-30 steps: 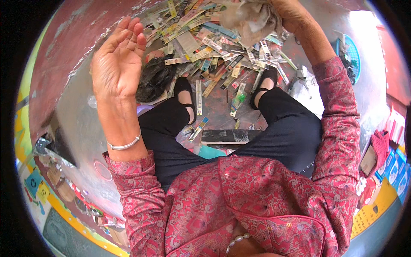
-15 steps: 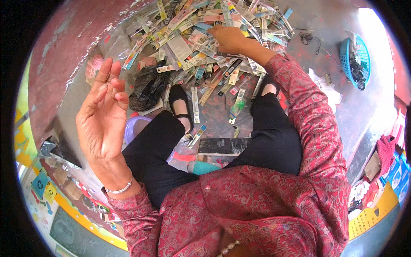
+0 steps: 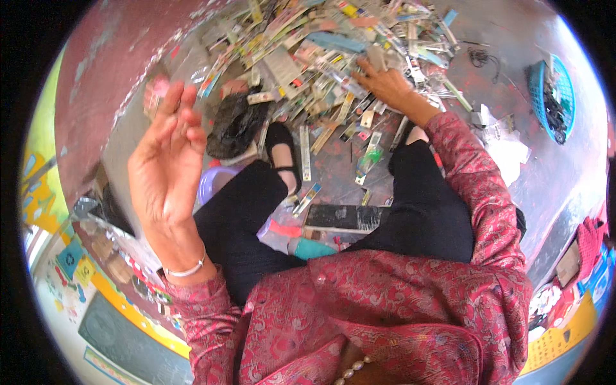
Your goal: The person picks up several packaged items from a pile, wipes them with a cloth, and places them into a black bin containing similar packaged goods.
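A heap of flat, narrow packaging strips (image 3: 282, 67), many of them clear and printed in several colours, lies on the floor in front of my feet. My right hand (image 3: 390, 86) reaches onto the heap's right part with fingers apart, touching or just over the strips. A blurred greyish piece (image 3: 383, 59) shows beside its fingertips; I cannot tell whether they touch it. Raised at the left, my left hand (image 3: 168, 170) has its palm up and its fingers loosely bent, with nothing in it. Below its fingers, a crumpled black plastic bag (image 3: 239, 125) rests against the heap's left edge.
A blue basket (image 3: 553, 96) with dark items stands at the right. Between my legs lie a dark flat board (image 3: 346, 217) and a turquoise rounded object (image 3: 313, 249). A purple basin (image 3: 212, 185) is partly behind my left leg. White plastic (image 3: 510, 157) lies at the right.
My right hand has moved right and slightly nearer across the heap, its fingers now spread. A light blue strip shows where it was. My left hand keeps its raised pose; the view has shifted slightly.
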